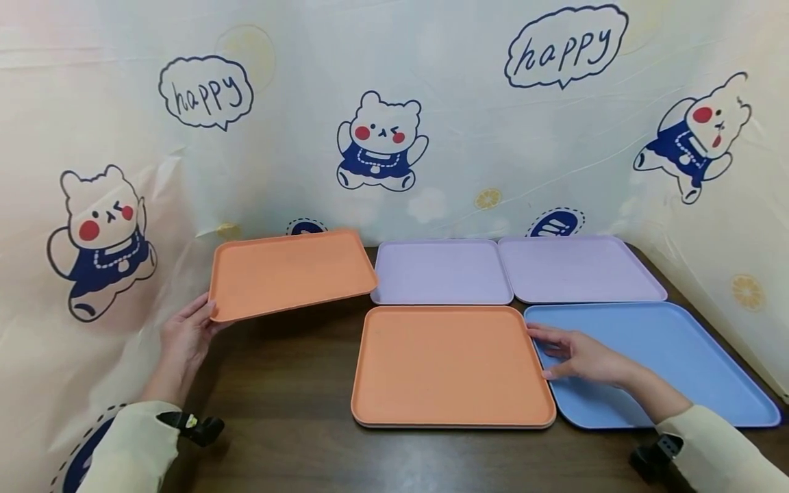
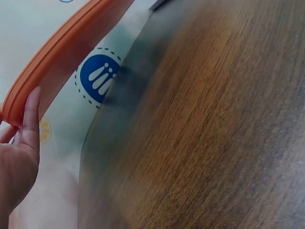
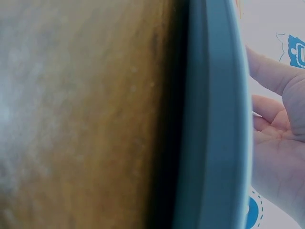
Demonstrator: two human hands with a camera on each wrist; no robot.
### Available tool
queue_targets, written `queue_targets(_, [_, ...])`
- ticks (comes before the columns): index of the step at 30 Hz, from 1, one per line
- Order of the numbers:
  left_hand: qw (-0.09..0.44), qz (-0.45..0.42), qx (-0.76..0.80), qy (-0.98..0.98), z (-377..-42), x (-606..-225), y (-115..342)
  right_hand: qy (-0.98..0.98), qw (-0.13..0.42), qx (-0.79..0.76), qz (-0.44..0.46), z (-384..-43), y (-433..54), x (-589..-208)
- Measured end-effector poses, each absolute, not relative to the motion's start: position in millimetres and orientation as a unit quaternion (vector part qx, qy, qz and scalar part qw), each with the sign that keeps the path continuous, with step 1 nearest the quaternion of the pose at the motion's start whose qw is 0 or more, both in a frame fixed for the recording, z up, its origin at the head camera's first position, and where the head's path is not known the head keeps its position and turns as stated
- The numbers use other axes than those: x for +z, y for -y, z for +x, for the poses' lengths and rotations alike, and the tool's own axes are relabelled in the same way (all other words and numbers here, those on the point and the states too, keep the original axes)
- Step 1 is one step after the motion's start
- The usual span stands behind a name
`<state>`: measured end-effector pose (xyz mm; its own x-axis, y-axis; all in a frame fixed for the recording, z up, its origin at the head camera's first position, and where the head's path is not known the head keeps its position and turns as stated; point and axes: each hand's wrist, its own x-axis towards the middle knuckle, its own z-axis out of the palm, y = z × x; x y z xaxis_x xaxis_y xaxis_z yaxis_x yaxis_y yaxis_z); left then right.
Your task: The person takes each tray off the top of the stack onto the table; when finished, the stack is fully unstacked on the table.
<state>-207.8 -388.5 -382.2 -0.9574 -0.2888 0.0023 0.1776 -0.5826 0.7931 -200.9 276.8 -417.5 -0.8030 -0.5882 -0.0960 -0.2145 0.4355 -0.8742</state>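
Using two hands, left (image 1: 187,337) pinching one orange tray (image 1: 292,275), right (image 1: 582,356) spread beside another (image 1: 453,366).

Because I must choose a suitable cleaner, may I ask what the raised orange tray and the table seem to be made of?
The raised orange tray: probably plastic, smooth and satin-matte; its even colour and moulded-looking rounded rim suggest it. The table: wood or wood-look laminate, with a slight sheen; brown grain streaks show, but which one stays open.
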Motion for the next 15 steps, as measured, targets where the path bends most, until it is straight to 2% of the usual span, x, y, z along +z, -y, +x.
queue_targets(6, [0.132,0.119,-0.876,0.448,-207.8,-381.5,394.1,-0.819,0.197,-0.478,-0.249,-200.8,-276.3,-417.7])
queue_targets(15, [0.132,0.148,-0.87,0.452,-211.4,-383.1,398.0,-0.816,0.194,-0.481,-0.254,-200.9,-277.1,-416.9])
